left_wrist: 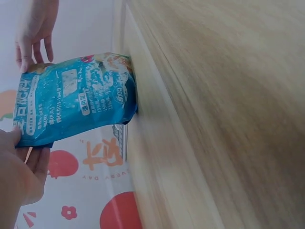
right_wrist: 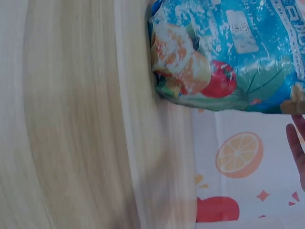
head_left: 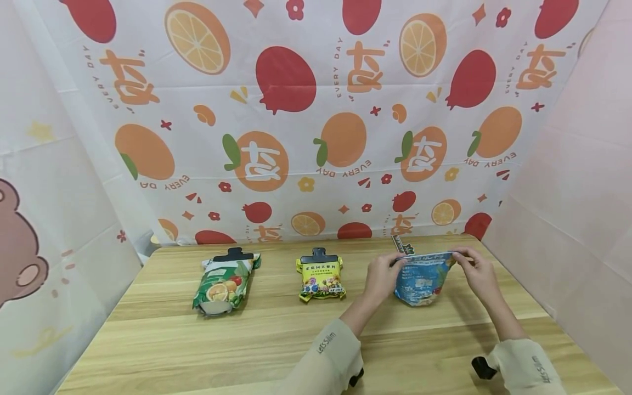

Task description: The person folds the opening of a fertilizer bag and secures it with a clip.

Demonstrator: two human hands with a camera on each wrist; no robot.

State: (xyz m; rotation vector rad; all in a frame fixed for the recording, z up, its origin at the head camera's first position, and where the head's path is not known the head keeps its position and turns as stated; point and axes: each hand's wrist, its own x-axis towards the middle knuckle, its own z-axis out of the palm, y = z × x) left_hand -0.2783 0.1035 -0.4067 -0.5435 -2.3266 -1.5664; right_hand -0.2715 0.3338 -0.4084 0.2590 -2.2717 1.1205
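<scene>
A blue fertilizer bag (head_left: 421, 281) stands upright on the table, its base on the wood and its top edge stretched flat between both hands. My left hand (head_left: 382, 278) pinches the top left corner, thumb in front and fingers behind. At the opposite corner, my right hand (head_left: 478, 272) pinches the top edge. The left wrist view shows the bag's printed front (left_wrist: 81, 98) with the left hand (left_wrist: 21, 174) at one corner and the right hand (left_wrist: 35, 31) at the other. Printed fruit on the bag (right_wrist: 221, 78) fills much of the right wrist view, with fingers (right_wrist: 295, 145) at the edge.
A green bag (head_left: 224, 286) with a black clip (head_left: 233, 254) across its top lies at the left. Mid-table lies a yellow bag (head_left: 322, 278), also with a black clip (head_left: 319, 255). A black-and-white patterned item (head_left: 402, 244) pokes out behind the blue bag. A fruit-print curtain (head_left: 316, 181) hangs along the table's back edge.
</scene>
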